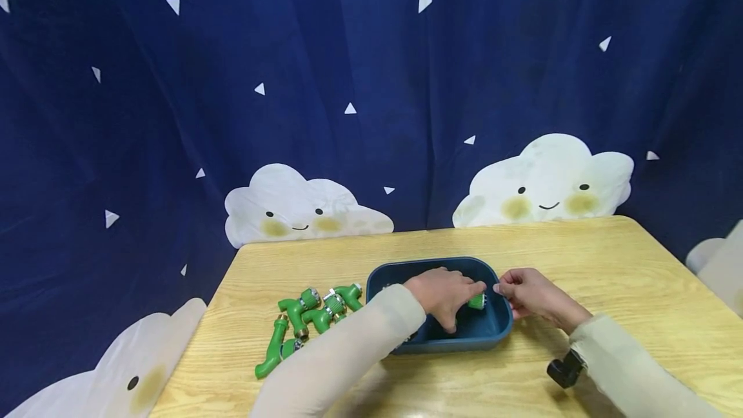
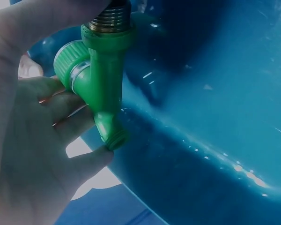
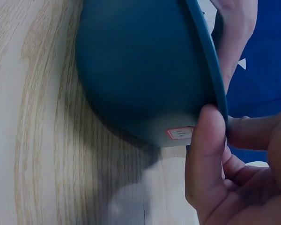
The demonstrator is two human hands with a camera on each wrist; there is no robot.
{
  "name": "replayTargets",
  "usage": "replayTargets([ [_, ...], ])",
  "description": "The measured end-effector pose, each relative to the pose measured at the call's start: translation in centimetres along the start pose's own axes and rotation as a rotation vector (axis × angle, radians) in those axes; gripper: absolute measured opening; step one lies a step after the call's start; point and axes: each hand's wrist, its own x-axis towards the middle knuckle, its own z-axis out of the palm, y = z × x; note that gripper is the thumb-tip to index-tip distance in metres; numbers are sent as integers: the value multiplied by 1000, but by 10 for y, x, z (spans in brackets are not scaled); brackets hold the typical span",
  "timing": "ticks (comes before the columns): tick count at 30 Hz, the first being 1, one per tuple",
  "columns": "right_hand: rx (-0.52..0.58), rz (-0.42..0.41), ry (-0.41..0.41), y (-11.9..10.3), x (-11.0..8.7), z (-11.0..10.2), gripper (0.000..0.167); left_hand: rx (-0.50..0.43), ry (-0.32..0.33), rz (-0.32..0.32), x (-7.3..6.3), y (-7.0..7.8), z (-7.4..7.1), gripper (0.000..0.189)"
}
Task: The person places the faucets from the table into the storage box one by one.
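A green tap (image 2: pixel 105 79) with a brass threaded end and a ribbed round knob is held in my left hand (image 1: pixel 445 292), inside the dark blue bin (image 1: pixel 441 344). In the left wrist view, the thumb passes by the threaded end and the fingers lie along the knob and spout. From the head view, only the tap's green knob (image 1: pixel 477 302) shows beside the fingers. At the bin's right end, my right hand (image 1: pixel 531 295) pinches the rim between thumb and fingers. A small red-edged label (image 3: pixel 179 133) is stuck on the bin's outer wall near that thumb.
Several green taps lie in a loose group left of the bin, among them one tap (image 1: pixel 273 350) nearest the front. The left sleeve (image 1: pixel 348 353) hides part of the bin. A dark blue curtain (image 1: pixel 371 82) with clouds hangs behind the wooden table (image 1: pixel 580 257).
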Motion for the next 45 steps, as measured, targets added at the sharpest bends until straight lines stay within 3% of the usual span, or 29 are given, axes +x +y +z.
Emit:
replayTargets([
  [15, -2, 9, -8, -2, 1, 0, 19, -5, -4, 10, 6, -2, 6, 94],
  [30, -3, -1, -58, 1, 2, -2, 22, 73, 35, 18, 17, -3, 13, 91],
  [39, 30, 17, -67, -5, 1, -2, 20, 168, 48, -12, 11, -7, 12, 94],
  [45, 35, 18, -74, -4, 0, -2, 20, 127, 36, 8, 11, -6, 12, 94],
])
